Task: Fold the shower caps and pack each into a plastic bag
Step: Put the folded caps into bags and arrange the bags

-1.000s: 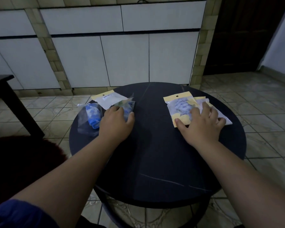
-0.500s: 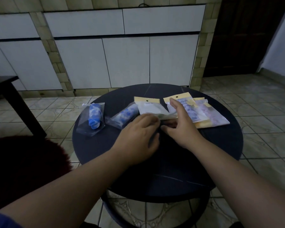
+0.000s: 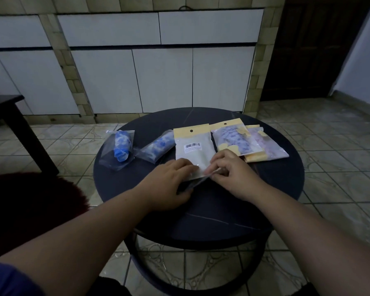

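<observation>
Head view, left hand point(image 3: 169, 186) and right hand point(image 3: 233, 174) both pinching barcode-labelled plastic bag point(image 3: 193, 150) at its near edge, lying on round black table point(image 3: 265, 199).

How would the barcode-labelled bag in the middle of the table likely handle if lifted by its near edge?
The barcode-labelled bag looks thin and flat, so probably light and floppy; its near edge already bends where the left hand and right hand pinch it. The glossy film may be slippery. Nothing suggests it would roll.
</observation>
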